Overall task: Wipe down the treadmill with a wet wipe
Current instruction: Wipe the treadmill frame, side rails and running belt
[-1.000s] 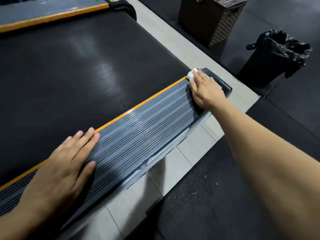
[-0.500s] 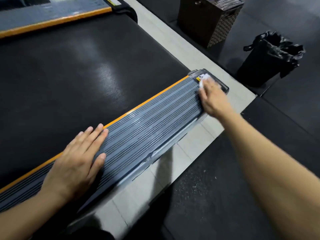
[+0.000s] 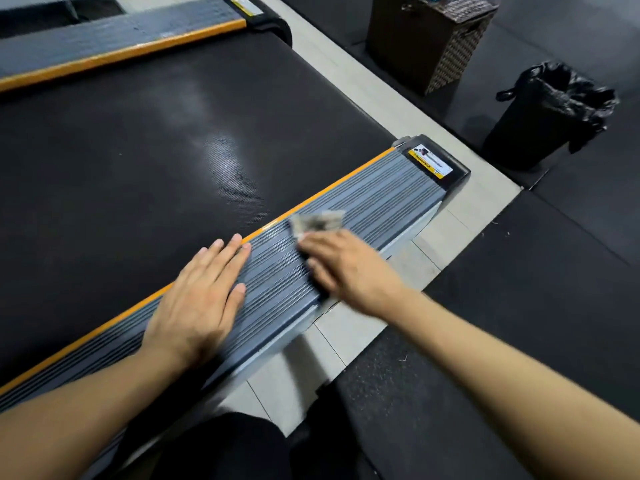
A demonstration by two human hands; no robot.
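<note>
Belt: the treadmill (image 3: pixel 138 174) fills the left of the view; its black belt is finely textured and carries a pale sheen near the middle.
Far rail: a grey ribbed side rail (image 3: pixel 114 39) with an orange inner strip runs along the top left, ending in a black cap with a small yellow-and-white sticker, too small to read.
Near rail: a second grey ribbed rail (image 3: pixel 374 199) with an orange strip (image 3: pixel 332 188) crosses from lower left up to the right.
Left hand: the left hand (image 3: pixel 201 296) lies flat on the near rail, fingers straight and together, the tips reaching the orange strip and the belt edge; it grasps nothing.
Wet wipe: the wet wipe (image 3: pixel 317 221) sits on the near rail just beyond the right hand (blurred and greyish, creased flat).
Right hand: the right hand (image 3: pixel 343 268) presses on the wipe from above, just right of the left hand; motion blur hides whether its fingers curl or lie flat.
Label: the black end cap (image 3: pixel 450 174) carries a yellow-and-white sticker (image 3: pixel 429 161) reading "WARNING"; the smaller print is illegible.
Edges: pale floor tiles (image 3: pixel 460 216) border the rail's outer edge, then dark matting (image 3: pixel 536 306) spreads right.
Right side: a woven brown basket (image 3: pixel 426 39) and a bin with a black bag (image 3: pixel 547 116) stand well apart from the treadmill.
</note>
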